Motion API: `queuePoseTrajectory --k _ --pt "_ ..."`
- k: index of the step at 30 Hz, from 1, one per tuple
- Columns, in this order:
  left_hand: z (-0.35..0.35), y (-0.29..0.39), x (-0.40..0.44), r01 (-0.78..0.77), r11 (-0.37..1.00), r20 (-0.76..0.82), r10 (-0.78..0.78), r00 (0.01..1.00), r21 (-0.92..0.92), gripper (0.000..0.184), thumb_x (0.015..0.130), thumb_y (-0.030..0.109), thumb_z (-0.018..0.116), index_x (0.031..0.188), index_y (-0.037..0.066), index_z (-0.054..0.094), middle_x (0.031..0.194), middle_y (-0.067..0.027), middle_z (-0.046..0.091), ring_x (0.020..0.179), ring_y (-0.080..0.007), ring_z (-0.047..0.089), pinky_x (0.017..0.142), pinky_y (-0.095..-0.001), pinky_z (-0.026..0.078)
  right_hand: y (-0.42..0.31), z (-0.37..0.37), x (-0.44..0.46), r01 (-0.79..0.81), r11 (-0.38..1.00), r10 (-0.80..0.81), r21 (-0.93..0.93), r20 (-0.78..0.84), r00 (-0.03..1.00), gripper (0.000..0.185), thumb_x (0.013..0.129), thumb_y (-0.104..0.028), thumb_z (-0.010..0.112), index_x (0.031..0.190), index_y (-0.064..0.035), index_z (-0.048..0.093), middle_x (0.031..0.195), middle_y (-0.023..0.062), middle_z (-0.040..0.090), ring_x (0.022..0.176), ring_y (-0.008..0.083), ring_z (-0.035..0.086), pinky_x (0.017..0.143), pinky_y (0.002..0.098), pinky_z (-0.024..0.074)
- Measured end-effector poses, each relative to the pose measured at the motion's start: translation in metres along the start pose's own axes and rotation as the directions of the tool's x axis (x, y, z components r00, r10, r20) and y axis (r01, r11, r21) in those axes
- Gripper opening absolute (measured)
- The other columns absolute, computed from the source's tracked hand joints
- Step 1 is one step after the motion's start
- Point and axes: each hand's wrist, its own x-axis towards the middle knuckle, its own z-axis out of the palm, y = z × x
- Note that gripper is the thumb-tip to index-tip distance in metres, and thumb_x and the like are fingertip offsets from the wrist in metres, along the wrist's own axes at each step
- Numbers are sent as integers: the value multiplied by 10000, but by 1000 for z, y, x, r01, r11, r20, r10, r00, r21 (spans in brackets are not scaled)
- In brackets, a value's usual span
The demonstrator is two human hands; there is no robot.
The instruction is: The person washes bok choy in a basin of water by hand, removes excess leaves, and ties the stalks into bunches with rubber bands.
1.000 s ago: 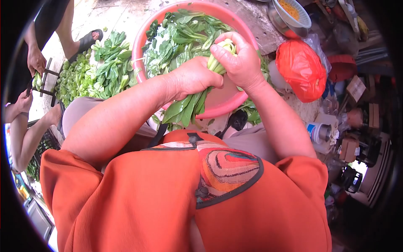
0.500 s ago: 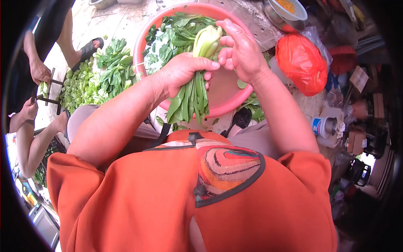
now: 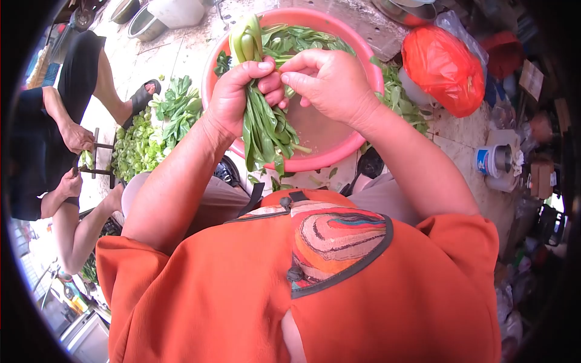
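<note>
Bunch of leafy greens gripped in the left hand, right hand pinching close by

The left fingers are curled round the middle of the bunch, closed as far as its thickness allows, with the thumb laid across. The pale stem ends jut out beyond these fingers, on the side away from the body; the leaves hang below them, toward the lap. The bunch is held over the left part of a pink basin. The right thumb and forefinger are bent nearly together, just beside the left fingertips; whether they touch them, or have hold of a thin stem, cannot be told.

More loose greens lie in the basin beyond the fingers, and murky water shows below them. A heap of cut greens is on the floor to the left of the fingers, and a red bag stands well apart to their right. Farther left is a co-worker's hand.

The bunch looks light. Its leaves seem limp and soft, likely to tear or bruise if pulled, while the stems look firmer and crisp, apt to snap under a sharp bend. If wet, they would slip. The best hold is probably where the left fingers are, around the gathered stems just above the leaves, snug rather than crushing.
</note>
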Motion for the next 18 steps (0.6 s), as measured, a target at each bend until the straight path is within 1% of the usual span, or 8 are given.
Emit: queuePoseTrajectory --k 3,5,6,8,12,14,15,18 --pt "0 -4 0 37 998 -14 -36 999 48 126 866 205 590 828 115 511 622 23 429 559 -136 443 671 -335 470 -5 -3 -3 -63 989 67 -134 23 998 195 810 -104 613 900 53 684 753 139 697 668 184 688 635 310 547" --pt "3 -6 -1 49 994 -3 -49 999 94 125 860 198 595 850 105 513 620 22 429 557 -133 444 644 -324 463 15 -6 2 107 913 -96 -393 49 994 236 834 -151 621 977 34 655 763 92 677 670 143 643 638 297 527" --pt "3 -8 -1 65 995 -32 -62 998 78 128 860 200 597 858 101 515 621 23 428 556 -130 442 637 -321 460 15 -5 0 108 913 -97 -392 48 994 236 834 -151 621 977 34 655 763 92 677 670 143 643 638 297 527" --pt "5 -11 -2 82 994 -78 -76 994 77 131 860 203 598 863 96 522 622 25 426 550 -123 433 623 -312 453 12 -2 -3 68 913 -63 -401 25 998 211 788 -158 584 817 45 634 756 184 664 746 283 681 713 391 530" --pt "7 -8 -1 92 994 4 -92 996 54 132 859 212 600 859 104 523 626 26 426 542 -122 419 631 -313 452 23 -3 1 112 945 -107 -307 31 994 209 823 -180 563 813 25 605 769 146 663 671 238 661 640 375 518" --pt "10 -4 -1 90 995 10 -91 996 42 158 844 230 612 821 128 494 607 37 402 536 -121 405 635 -324 441 21 -11 4 -234 961 217 146 123 968 200 863 -192 536 834 -6 603 776 98 639 603 168 616 524 314 477" --pt "12 -3 -2 93 995 12 -93 996 26 193 830 249 625 784 152 465 589 49 378 530 -120 392 640 -334 429 22 -16 5 -231 962 214 142 123 969 200 863 -192 536 834 -6 603 776 98 639 603 168 616 524 314 477" --pt "10 -2 -2 100 993 -58 -96 994 66 142 847 205 624 856 124 507 637 26 444 537 -125 439 631 -332 461 8 -21 4 -272 724 298 634 68 952 163 892 -178 505 842 -46 586 755 63 592 525 106 537 405 209 374"
